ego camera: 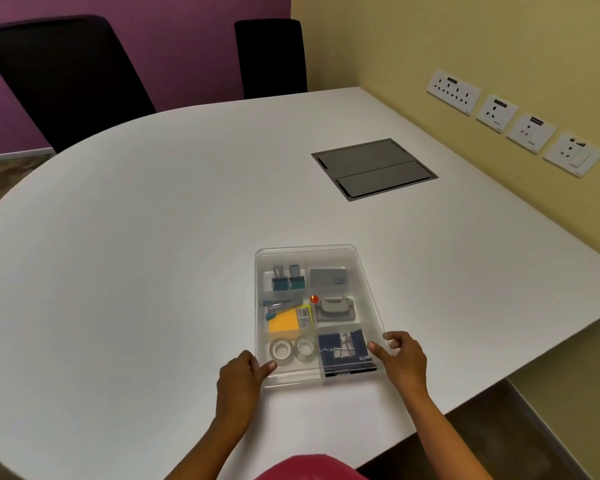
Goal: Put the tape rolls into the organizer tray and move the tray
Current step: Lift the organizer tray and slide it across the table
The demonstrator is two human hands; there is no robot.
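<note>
A clear plastic organizer tray [368,271] with several compartments rests on the white table near me. Two clear tape rolls [280,349] [305,346] lie side by side in its near left compartment. My left hand [241,379] grips the tray's near left corner, thumb over the rim. My right hand [402,358] holds the near right side, fingers on the rim. Other compartments hold teal binder clips [287,279], a grey box [328,277], a stapler with yellow sticky notes [284,318], a hole punch [335,308] and dark binder clips [345,349].
A grey cable hatch [374,169] is set into the white table [136,237] at the far right. Two black chairs [70,77] [271,57] stand behind the table. Wall sockets [513,121] line the yellow wall at the right. The table's edge runs close on my right.
</note>
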